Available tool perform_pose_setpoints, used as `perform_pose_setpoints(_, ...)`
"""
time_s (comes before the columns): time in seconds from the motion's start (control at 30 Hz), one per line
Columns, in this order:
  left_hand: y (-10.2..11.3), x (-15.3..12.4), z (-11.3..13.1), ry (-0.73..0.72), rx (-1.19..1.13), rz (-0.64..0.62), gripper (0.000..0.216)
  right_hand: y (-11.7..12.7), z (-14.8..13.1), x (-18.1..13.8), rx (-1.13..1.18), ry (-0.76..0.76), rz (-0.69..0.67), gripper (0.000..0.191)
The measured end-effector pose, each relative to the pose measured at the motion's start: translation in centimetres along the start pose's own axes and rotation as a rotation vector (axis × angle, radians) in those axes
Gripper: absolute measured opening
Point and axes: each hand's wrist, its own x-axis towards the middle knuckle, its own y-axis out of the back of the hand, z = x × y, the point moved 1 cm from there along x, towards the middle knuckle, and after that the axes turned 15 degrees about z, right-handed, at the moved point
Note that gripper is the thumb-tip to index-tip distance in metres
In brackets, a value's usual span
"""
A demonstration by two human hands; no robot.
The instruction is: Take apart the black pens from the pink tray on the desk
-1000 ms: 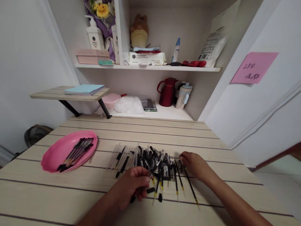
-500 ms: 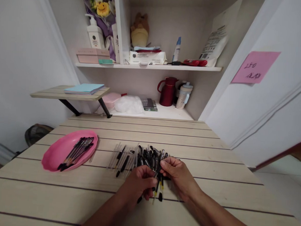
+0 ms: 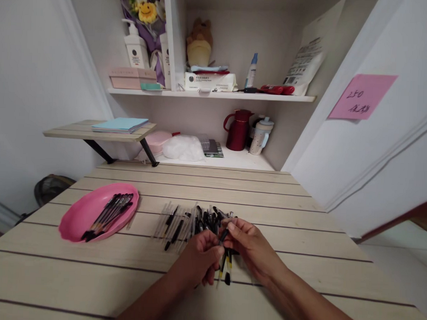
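Observation:
Close together over the near side of a pile of pen parts [image 3: 207,220], my left hand [image 3: 205,257] and my right hand [image 3: 250,243] are both closed on one pen [image 3: 224,235]. A black section of it shows between the fingertips; the rest is hidden by my fingers. Clear tubes [image 3: 162,220] and black caps lie to the left of the pile's middle. Below my fingers, thin refills [image 3: 222,270] with yellow sections and a black piece [image 3: 227,278] point toward me. Several pens [image 3: 110,214] rest in a pink scalloped dish [image 3: 74,216] at the left.
A small raised stand [image 3: 77,129] with blue-topped papers [image 3: 120,124] occupies the back left. Behind the table [image 3: 282,293], a shelf holds a red jug [image 3: 239,130], a pale bottle [image 3: 261,136] and a white plastic bag [image 3: 184,148]. A pink note [image 3: 363,96] hangs on the right wall.
My right hand has shifted slightly left, and its fingers have moved along the pen. The black section between my hands shows more plainly. Dish and pile look the same.

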Motion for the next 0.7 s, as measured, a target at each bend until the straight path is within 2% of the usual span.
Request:
perform_pose_setpoints(0.13, -0.1, 0.0, -0.3, 0.012, 0.024, 0.038, 0.026, 0.0, 0.5, 0.2, -0.043, 0.024, 0.076, 0.028)
perform_pose_setpoints(0.3, 0.0, -0.5, 0.2, 0.179, -0.161, -0.116, 0.037, -0.1, 0.1, 0.1, 0.047, 0.021, -0.049, 0.026)
perform_pose_setpoints(0.37, 0.0, -0.6, 0.4, 0.186, -0.191, -0.118, 0.037, -0.3, -0.1, 0.0, 0.089, 0.015, -0.09, 0.028)
perform_pose_setpoints(0.5, -0.1, -0.6, 0.6, 0.094, -0.165, -0.062, 0.028, -0.6, -0.2, -0.2, 0.113, 0.026, -0.096, 0.027)
perform_pose_setpoints(0.63, 0.0, -0.8, 1.0, 0.218, -0.225, -0.186, 0.034, -0.8, -0.2, -0.2, 0.15, 0.024, -0.073, 0.026)
perform_pose_setpoints(0.7, 0.2, -0.7, 1.1, 0.25, -0.24, -0.2, 0.036, -0.9, -0.3, -0.1, 0.168, 0.03, -0.069, 0.025)
